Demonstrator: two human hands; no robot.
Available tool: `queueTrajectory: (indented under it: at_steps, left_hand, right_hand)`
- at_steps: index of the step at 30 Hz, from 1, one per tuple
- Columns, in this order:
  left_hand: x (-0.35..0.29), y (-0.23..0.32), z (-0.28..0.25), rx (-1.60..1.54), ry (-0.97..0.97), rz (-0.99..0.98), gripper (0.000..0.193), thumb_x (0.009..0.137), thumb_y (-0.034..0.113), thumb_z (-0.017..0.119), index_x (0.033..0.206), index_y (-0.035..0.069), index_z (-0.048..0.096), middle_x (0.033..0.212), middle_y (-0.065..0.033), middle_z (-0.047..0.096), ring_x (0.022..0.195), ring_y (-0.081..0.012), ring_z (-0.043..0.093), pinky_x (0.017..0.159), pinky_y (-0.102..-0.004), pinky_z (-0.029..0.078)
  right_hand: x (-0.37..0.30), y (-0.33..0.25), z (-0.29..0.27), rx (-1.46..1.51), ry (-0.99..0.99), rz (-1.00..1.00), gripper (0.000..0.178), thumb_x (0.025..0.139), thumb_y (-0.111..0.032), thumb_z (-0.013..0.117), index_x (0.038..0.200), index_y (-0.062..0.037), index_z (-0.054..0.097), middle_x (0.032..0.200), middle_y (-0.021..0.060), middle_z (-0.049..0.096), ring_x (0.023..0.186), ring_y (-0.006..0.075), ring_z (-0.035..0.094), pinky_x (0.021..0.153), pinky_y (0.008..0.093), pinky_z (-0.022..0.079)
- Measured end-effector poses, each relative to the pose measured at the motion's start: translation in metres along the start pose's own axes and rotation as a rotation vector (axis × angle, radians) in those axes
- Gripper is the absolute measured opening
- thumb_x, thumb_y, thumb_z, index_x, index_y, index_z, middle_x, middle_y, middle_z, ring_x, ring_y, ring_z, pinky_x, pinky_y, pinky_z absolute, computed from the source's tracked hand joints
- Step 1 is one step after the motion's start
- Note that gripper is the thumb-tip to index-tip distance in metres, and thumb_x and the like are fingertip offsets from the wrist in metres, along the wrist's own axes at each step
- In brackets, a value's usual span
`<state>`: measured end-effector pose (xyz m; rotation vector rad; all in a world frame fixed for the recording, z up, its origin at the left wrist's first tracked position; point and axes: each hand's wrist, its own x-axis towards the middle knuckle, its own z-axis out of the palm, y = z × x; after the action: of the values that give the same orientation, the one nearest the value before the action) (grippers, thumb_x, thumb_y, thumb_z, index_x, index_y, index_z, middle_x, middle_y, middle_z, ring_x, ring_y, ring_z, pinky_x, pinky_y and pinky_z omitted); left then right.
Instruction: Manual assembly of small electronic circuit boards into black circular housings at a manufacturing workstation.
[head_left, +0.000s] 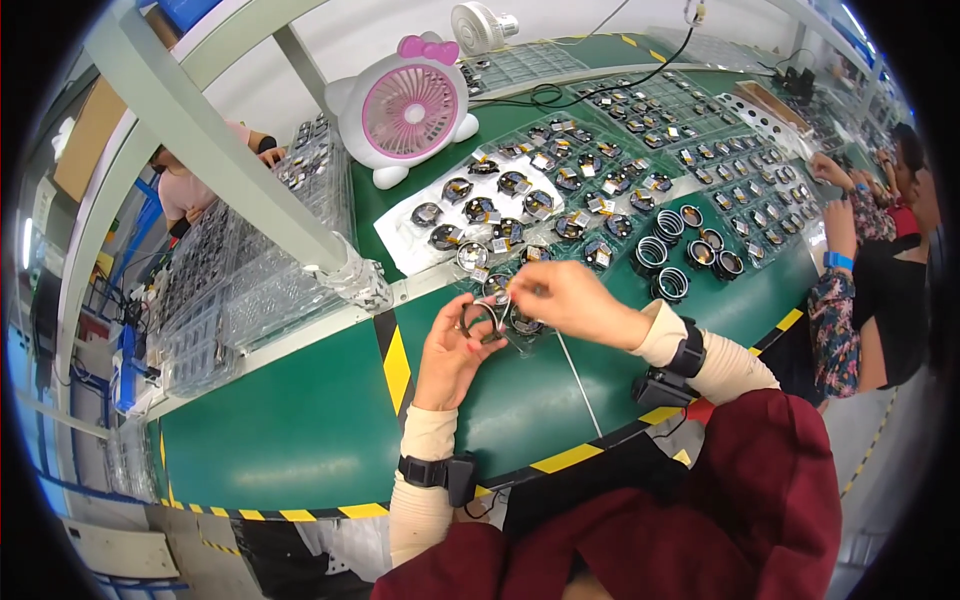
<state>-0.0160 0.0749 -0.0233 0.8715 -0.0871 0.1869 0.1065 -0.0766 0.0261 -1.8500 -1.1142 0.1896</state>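
My left hand [448,352] is closed on a thin black ring [465,324], held upright between thumb and fingers above the green bench [300,430]. Close beside it, my right hand [572,302] has thumb and forefinger pinched together near the ring's upper edge. A thin pale strip seems to come from that pinch, but it is too small to name. Under and behind my hands lie round black parts with small labels, in a clear plastic tray [524,345]. More of these round parts [481,210] sit on a white sheet [392,222] just beyond.
Right of my hands stand several stacks of black rings [650,254]. Filled clear trays [750,205] spread farther back. A white and pink fan [410,112] stands behind the sheet. A grey frame post [235,160] rises at left. Other people work at the right [845,300] and far left [185,195].
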Motion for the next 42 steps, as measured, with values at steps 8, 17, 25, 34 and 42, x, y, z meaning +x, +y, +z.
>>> queueTrajectory:
  at_steps: [8,17,25,34,42]
  left_hand:
    - [-0.085,0.095,-0.028,-0.14,0.15,0.473,0.051,0.081,0.03,0.059,0.124,0.014,0.037,0.121,-0.0116,0.044,0.098,-0.021,0.049,0.085,-0.0354,0.043]
    - [-0.368,0.153,0.011,0.16,0.535,0.955,0.064,0.08,0.033,0.059,0.131,0.01,0.029,0.131,-0.0138,0.032,0.098,-0.0213,0.041,0.085,-0.0326,0.037]
    - [-0.451,0.086,0.016,0.028,0.662,0.923,0.059,0.084,0.027,0.055,0.132,0.008,0.026,0.131,-0.0142,0.032,0.099,-0.0222,0.044,0.084,-0.0316,0.039]
    - [-0.277,0.069,0.014,-0.105,0.28,0.473,0.058,0.082,0.024,0.058,0.129,0.008,0.027,0.125,-0.0137,0.036,0.1,-0.021,0.044,0.085,-0.0302,0.041]
    - [-0.094,0.044,0.037,-0.081,0.052,0.034,0.054,0.081,0.02,0.058,0.126,0.01,0.029,0.123,-0.0144,0.04,0.101,-0.0241,0.048,0.085,-0.0335,0.043]
  right_hand:
    - [0.01,-0.052,0.015,0.204,-0.133,0.044,0.01,0.08,-0.008,0.049,0.086,-0.0038,0.055,0.069,-0.0012,0.052,0.064,0.0056,0.047,0.055,0.0213,0.038]
    - [-0.113,-0.182,0.298,0.146,-0.739,-0.54,0.015,0.073,-0.02,0.052,0.076,-0.0066,0.056,0.062,0.0124,0.057,0.057,0.0312,0.057,0.051,0.0394,0.045]
    - [-0.183,-0.173,0.444,0.01,-0.654,-0.757,0.013,0.063,-0.017,0.059,0.062,-0.004,0.058,0.06,0.0164,0.058,0.061,0.0328,0.06,0.051,0.0427,0.045]
    - [-0.091,-0.099,0.124,-0.022,-0.389,-0.303,0.015,0.076,-0.018,0.053,0.079,-0.0069,0.063,0.076,0.0142,0.061,0.071,0.0323,0.059,0.063,0.0408,0.046]
    - [-0.023,0.037,-0.037,-0.57,0.278,0.172,0.013,0.073,-0.015,0.056,0.075,-0.0043,0.063,0.075,0.0182,0.061,0.072,0.0338,0.06,0.066,0.0421,0.048]
